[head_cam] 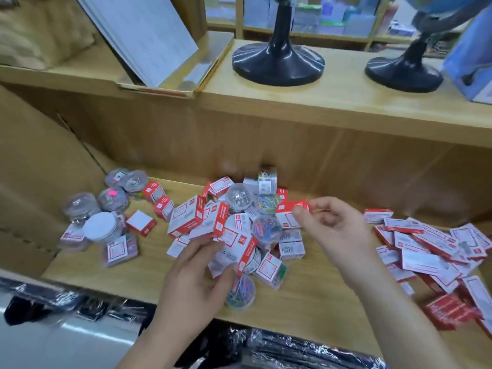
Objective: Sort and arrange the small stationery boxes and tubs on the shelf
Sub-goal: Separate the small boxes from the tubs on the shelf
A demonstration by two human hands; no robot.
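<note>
A heap of small red-and-white stationery boxes (186,217) and clear round tubs of paper clips (266,227) lies in the middle of the wooden shelf (300,296). My left hand (197,278) grips a red-and-white box (237,251) at the front of the heap, thumb and fingers curled round it. My right hand (332,230) pinches a small red box (292,207) at the heap's right side. More tubs (101,227) and boxes sit at the left. A pile of flat red-and-white boxes (431,249) spreads at the right.
A cardboard wall (40,161) bounds the shelf on the left. Above, the upper shelf carries two black globe stands (278,59), a tray with white paper sheets (149,35) and a blue box (471,49). Plastic-wrapped dark goods (292,347) lie below the shelf front.
</note>
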